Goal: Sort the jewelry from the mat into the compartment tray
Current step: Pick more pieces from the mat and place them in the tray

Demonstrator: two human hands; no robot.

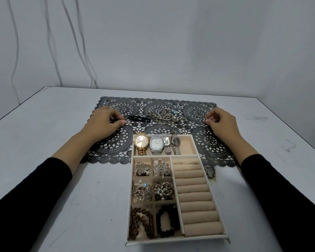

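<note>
The lace mat [116,142] lies across the middle of the tabletop [44,179], nearer the far edge. One compartment tray [176,240] sits toward the near edge at the centre, its far end overlapping the mat.

The tray's far compartment holds four watches [155,143] side by side. Below it, six small compartments hold two brooches [160,168] in the far pair, tangled mixed pieces in the middle pair, and one brown bead bracelet [140,222] and one black bead bracelet [166,222] in the near pair. The ring rolls [195,197] fill the tray's right side, with two rings showing in the farthest slot.

Toward the tabletop's left edge, the left hand [102,122] has its fingers curled, thumb and forefinger pinching a small ring [124,122] beside one dark cord bracelet [137,119]. Toward the right edge, the right hand [223,122] pinches a thin ring [207,119]; five or six loose rings [197,117] lie just beside it, overlapping, so the count is uncertain. One heap of silver chains [164,116] rests mid-mat, and single rings lie near each far corner of the mat
</note>
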